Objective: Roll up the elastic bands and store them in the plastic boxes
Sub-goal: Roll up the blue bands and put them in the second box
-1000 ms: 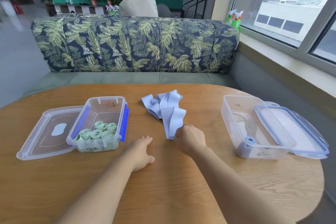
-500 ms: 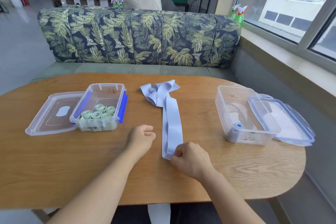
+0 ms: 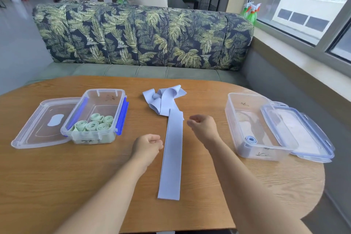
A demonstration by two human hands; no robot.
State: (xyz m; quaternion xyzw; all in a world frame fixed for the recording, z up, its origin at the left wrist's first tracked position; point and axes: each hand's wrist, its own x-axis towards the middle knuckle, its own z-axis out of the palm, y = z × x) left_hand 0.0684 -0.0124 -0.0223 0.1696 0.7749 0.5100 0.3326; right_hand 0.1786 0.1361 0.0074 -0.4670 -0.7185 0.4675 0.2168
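A blue band point(image 3: 171, 157) lies flat and straight on the tabletop point(image 3: 57, 176), its near end square to us, its far end running under a loose heap point(image 3: 163, 99) of the same blue cloth. The left hand point(image 3: 148, 144) sits just beside the band's left edge, fingers curled in, holding nothing; the right hand point(image 3: 203, 127) hangs to the right of the band, fingers likewise curled and empty; we cannot tell whether either touches the cloth.

We judge the band light, soft and limp, with some stretch; it should fold on itself readily and spring loose if let go, so a started roll will want a pinch at both edges; the near end looks the place to take hold, thumbs on top, rolling away towards the heap; the smooth wood may let it slide rather than turn.

The left box point(image 3: 102, 91) holds green rolls point(image 3: 93, 123); the right box point(image 3: 230, 116) holds one blue roll point(image 3: 251, 139), so we take that box for this band.

How many bands make the heap, and whether the flat strip is free of it, we cannot say; the marks on the boxes are too small to read; whether green rolls lie beneath the top ones is blurred by the wall.
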